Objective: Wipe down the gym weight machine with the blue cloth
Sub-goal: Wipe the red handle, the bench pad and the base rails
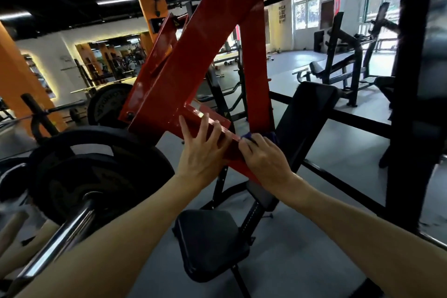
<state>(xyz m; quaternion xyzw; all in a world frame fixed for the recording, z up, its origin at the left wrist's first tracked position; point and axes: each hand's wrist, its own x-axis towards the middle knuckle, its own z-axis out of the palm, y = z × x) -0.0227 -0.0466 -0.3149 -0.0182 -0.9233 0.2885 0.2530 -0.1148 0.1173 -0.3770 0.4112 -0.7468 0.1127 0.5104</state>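
Two bare arms reached forward to a red gym weight machine (193, 60). The left hand (202, 152) rested on a slanting red crossbar (208, 120), its grip wide, fingers spread and straight. The right hand (263, 157) held a blue cloth (249, 136) in a curled grip, pressed against the same bar just beside the left hand. Black weight plates (96, 172) sat to the left, a black padded seat (208, 242) below.

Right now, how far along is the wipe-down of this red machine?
Nothing shows for certain as finished; the paint gives no clear wiped or unwiped mark. In hand: the right hand presses the blue cloth onto the low red crossbar, which the left hand steadies. Apparently left: the tall red beam, black backrest and seat.
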